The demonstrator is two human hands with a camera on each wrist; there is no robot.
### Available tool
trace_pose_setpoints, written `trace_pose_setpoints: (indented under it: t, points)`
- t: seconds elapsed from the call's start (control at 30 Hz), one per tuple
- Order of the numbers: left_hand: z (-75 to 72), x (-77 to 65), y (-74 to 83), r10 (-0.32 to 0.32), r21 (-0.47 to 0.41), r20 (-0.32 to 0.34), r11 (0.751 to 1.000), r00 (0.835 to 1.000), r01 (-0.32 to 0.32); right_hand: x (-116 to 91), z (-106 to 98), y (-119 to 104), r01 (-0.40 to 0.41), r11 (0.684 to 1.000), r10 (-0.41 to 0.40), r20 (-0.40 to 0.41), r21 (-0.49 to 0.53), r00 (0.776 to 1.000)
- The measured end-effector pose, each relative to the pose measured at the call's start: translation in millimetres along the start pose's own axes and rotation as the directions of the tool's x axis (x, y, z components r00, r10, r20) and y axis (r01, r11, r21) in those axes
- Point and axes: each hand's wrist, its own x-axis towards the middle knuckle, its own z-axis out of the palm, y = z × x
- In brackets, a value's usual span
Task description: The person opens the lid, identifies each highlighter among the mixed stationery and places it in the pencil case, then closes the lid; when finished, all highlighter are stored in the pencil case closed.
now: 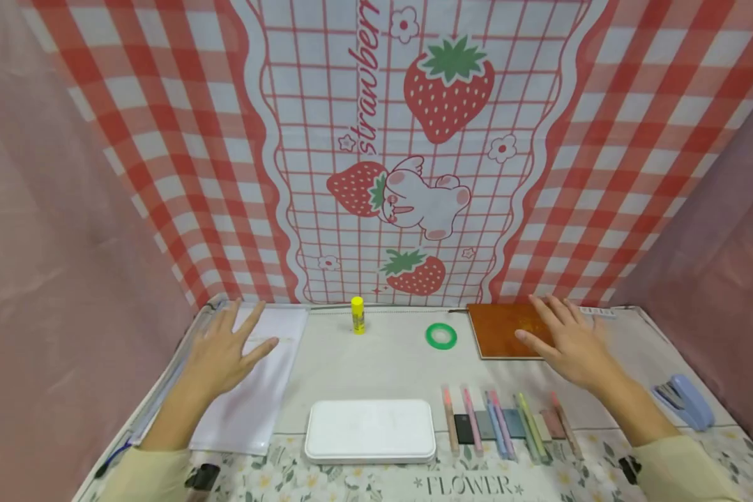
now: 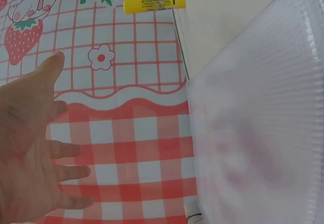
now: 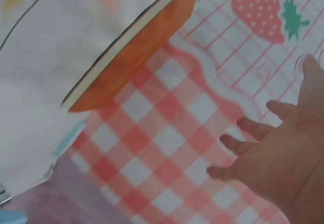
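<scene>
My left hand [image 1: 222,355] is spread with fingers apart over a white translucent folder [image 1: 245,418] at the left of the table; it holds nothing. In the left wrist view the palm and fingers of that hand [image 2: 30,143] stand apart from the folder [image 2: 253,133]. Over the brown notebook [image 1: 502,335] at the back right, my right hand [image 1: 571,345] is likewise spread and holds nothing. The right wrist view has this hand [image 3: 273,148] with separated fingers, and the notebook's edge [image 3: 136,57] to its left. Whether either hand touches what lies below cannot be told.
A yellow glue stick [image 1: 358,316] stands at the back, with a green tape roll [image 1: 434,328] to its right. A white case [image 1: 370,431] lies at front centre, beside several colored pens [image 1: 467,422]. A blue stapler [image 1: 690,402] sits far right. A strawberry-print cloth [image 1: 383,139] hangs behind.
</scene>
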Motion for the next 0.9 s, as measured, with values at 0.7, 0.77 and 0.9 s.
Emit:
trace_pose_setpoints:
  t: [0.7, 0.77, 0.9]
  points:
    - [45.7, -65.3, 62.2, 0.378, -0.831, 0.476, 0.488, 0.795, 0.266, -28, 64, -138, 0.381, 0.881, -0.452, 0.262, 0.281, 0.853]
    - [48.7, -66.7, 65.2, 0.38, -0.837, 0.465, 0.484, 0.8, 0.256, -30, 70, -143, 0.393, 0.876, -0.467, 0.281, 0.28, 0.838]
    - [54.6, -68.4, 73.6, 0.322, -0.777, 0.428, 0.609, 0.844, 0.161, -35, 83, -150, 0.43, 0.858, -0.504, 0.302, 0.281, 0.809]
